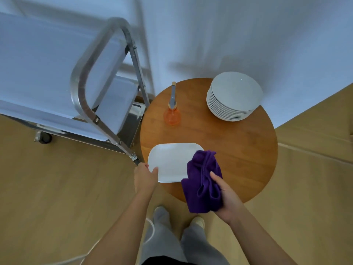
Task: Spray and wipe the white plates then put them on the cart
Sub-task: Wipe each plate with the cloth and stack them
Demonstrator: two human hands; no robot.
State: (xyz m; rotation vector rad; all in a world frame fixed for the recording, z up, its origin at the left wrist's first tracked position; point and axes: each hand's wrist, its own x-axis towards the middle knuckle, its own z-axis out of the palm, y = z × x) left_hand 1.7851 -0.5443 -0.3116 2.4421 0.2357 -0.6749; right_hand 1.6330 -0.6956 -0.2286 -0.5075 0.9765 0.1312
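Observation:
My left hand (145, 176) grips the near left edge of a white plate (171, 161), thumb on top, holding it over the near edge of the round wooden table (229, 146). My right hand (225, 196) holds a bunched purple cloth (203, 180) that overlaps the plate's right side. A stack of several white plates (234, 96) sits at the table's far right. An orange spray bottle (172, 111) with a grey nozzle stands at the far left of the table. The metal cart (86, 88) is to the left, its shelves covered in white.
The cart's handle bar (107, 134) reaches down close to my left hand. A cart wheel (44, 138) rests on the wooden floor. A white wall stands behind the table. My legs and feet are below, with a white cable (150, 232) beside them.

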